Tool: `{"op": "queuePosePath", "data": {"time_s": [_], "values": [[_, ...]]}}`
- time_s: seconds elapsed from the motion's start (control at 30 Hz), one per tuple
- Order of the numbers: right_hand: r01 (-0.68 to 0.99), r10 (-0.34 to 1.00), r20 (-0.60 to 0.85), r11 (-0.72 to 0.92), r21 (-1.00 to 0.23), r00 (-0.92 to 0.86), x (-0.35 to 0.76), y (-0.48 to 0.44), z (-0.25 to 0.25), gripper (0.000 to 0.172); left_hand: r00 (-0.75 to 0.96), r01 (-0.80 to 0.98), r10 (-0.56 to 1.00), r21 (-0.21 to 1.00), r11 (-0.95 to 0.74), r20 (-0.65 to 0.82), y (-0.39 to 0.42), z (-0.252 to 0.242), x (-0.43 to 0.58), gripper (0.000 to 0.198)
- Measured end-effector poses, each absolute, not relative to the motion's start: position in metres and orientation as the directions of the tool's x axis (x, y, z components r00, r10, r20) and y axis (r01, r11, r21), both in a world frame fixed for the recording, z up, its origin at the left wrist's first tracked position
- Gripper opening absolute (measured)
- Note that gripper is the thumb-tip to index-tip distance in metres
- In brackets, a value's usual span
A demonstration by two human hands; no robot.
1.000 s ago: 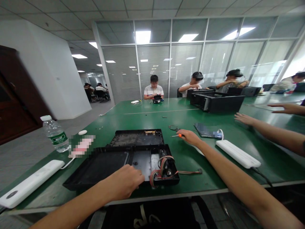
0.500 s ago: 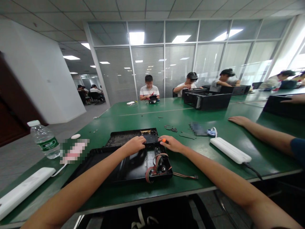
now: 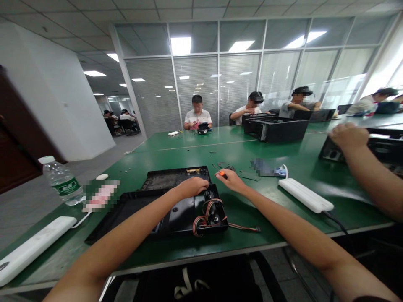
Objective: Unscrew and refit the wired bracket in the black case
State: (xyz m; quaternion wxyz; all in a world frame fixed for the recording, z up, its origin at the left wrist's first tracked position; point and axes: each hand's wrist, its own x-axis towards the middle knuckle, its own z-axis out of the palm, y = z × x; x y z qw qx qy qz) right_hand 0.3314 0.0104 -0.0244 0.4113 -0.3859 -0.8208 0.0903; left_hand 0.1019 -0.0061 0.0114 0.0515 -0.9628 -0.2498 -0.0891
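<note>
Wearer's hands: two, namely left hand (image 3: 195, 186) and right hand (image 3: 231, 181). Screwdriver (image 3: 222, 173) with orange handle: one. Shallow black trays: two, near tray (image 3: 181, 214) and far tray (image 3: 163, 178). White power strips nearest the trays: two, left strip (image 3: 37, 247) and right strip (image 3: 305, 195). Water bottle (image 3: 63, 181): one. White oval object (image 3: 102, 177): one. Co-worker's hand (image 3: 350, 136) at right: one. Loose dark scraps (image 3: 224, 165): several, too small to count.

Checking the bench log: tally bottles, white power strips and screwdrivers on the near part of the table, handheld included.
Bottle: 1
White power strips: 2
Screwdriver, in the right hand: 1
Total: 4
</note>
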Motion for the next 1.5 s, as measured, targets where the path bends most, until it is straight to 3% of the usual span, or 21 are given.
{"op": "queuePosePath", "data": {"time_s": [0.13,0.47,0.8,1.23,1.37,1.5], "values": [[0.562,0.706,0.609,0.686,-0.462,-0.361,0.337,0.013,-0.024,0.03,0.826,0.49,0.503,0.119,-0.864,0.252,0.004,-0.001,0.107,0.02],[0.586,0.668,0.643,0.708,-0.394,-0.374,0.34,0.015,-0.024,0.031,0.786,0.441,0.496,0.227,-0.868,0.369,0.007,-0.019,0.103,0.015],[0.629,0.681,0.649,0.677,-0.382,-0.34,0.339,0.011,-0.017,0.031,0.8,0.422,0.473,0.214,-0.881,0.368,0.007,-0.02,0.099,0.017],[0.593,0.684,0.653,0.685,-0.423,-0.325,0.345,0.008,-0.009,0.029,0.837,0.437,0.437,0.08,-0.896,0.329,0.003,-0.02,0.102,0.017],[0.549,0.711,0.637,0.674,-0.495,-0.298,0.345,0.009,-0.011,0.02,0.843,0.422,0.43,0.099,-0.901,0.324,0.001,-0.02,0.101,0.016],[0.352,0.836,0.473,0.547,-0.759,-0.278,0.349,0.011,-0.01,0.029,0.839,0.426,0.446,0.133,-0.895,0.312,-0.002,-0.018,0.1,0.014]]}}
